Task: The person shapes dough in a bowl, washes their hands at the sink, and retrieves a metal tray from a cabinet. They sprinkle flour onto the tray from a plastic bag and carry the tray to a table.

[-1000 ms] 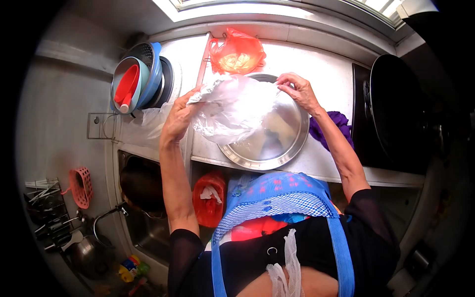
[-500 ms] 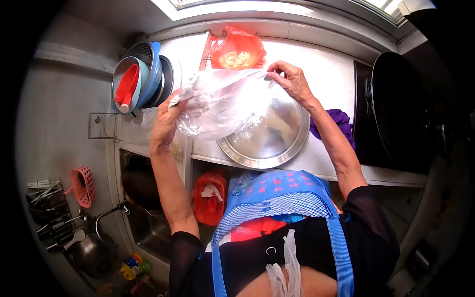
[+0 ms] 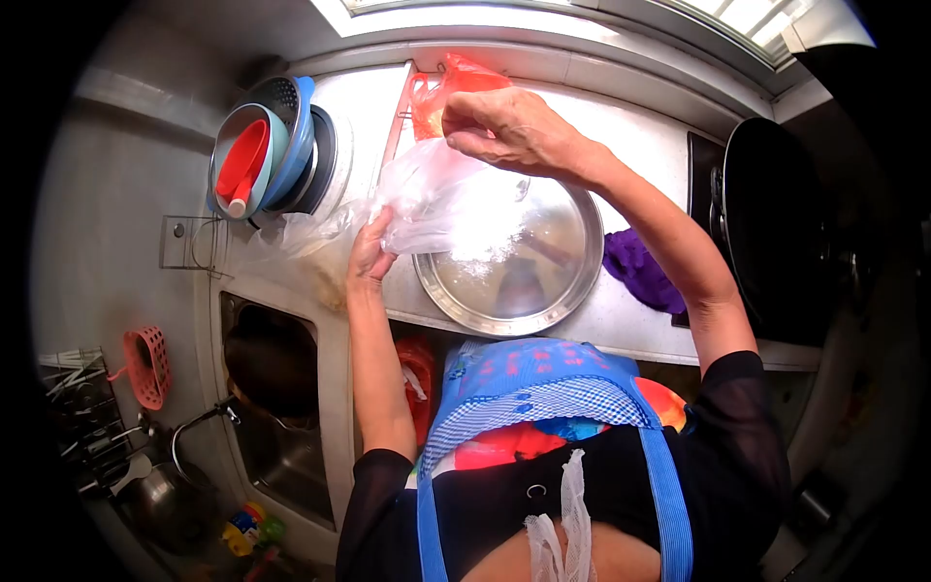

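Observation:
A clear plastic bag (image 3: 412, 199) is stretched over the left part of a round metal pan (image 3: 558, 281). My left hand (image 3: 371, 250) grips the lower left side of the bag. Above the pan, my right hand (image 3: 514, 131) is closed with its fingertips pinched at the bag's upper edge. White powder (image 3: 488, 254) lies on the pan beneath the bag, and glare washes out part of it. The bag's tail trails to the left over the counter.
A red plastic bag (image 3: 427, 102) stands behind the pan. Stacked bowls and a colander (image 3: 286, 160) with a red scoop (image 3: 242, 165) are at left. To the right are a purple cloth (image 3: 640, 274) and a black wok (image 3: 776, 233). A sink (image 3: 291, 456) is at lower left.
My right hand has moved left across the pan, towards my left hand. My left hand has shifted right and slightly down, and the bag is more bunched. More white powder shows on the pan.

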Demonstrator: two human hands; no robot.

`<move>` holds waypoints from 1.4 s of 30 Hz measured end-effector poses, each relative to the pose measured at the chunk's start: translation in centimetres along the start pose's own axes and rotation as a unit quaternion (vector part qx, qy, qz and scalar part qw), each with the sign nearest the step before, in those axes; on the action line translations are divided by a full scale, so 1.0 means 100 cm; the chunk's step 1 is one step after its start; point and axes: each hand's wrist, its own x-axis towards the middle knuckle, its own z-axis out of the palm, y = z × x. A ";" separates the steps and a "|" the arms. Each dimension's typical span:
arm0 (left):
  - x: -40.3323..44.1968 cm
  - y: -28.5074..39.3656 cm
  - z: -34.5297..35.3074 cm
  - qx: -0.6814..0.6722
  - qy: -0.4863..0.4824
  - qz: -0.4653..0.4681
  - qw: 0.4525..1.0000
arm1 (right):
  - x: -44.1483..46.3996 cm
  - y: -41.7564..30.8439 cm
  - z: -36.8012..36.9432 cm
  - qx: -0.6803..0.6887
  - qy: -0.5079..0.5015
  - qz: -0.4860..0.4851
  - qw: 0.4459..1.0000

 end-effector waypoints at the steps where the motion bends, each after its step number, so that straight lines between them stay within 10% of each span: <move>1: -0.004 0.001 0.005 -0.007 0.001 -0.001 1.000 | 0.006 -0.009 -0.003 0.000 -0.004 -0.004 1.000; 12: 0.015 -0.037 0.004 -0.189 -0.062 -0.061 0.978 | 0.059 -0.058 0.004 0.083 -0.271 0.180 0.942; 22: -0.005 -0.069 -0.002 -0.217 -0.122 0.012 0.969 | 0.016 -0.014 0.009 0.367 -0.156 0.404 0.823; 28: -0.016 -0.065 -0.023 -0.286 -0.078 -0.108 0.949 | 0.000 -0.023 0.002 0.425 -0.126 0.425 0.789; 31: -0.044 -0.065 -0.017 -0.112 0.087 -0.058 0.988 | -0.005 -0.037 -0.003 0.476 -0.050 0.416 0.773; 33: -0.086 -0.059 0.017 0.200 0.227 0.135 0.944 | -0.015 -0.026 -0.003 0.511 -0.040 0.397 0.761; 37: -0.146 -0.056 0.091 0.361 0.094 0.264 0.889 | -0.029 -0.026 0.001 0.529 -0.007 0.369 0.764; 42: -0.139 -0.064 0.117 0.501 0.187 0.325 0.780 | -0.035 -0.023 0.008 0.536 0.035 0.364 0.761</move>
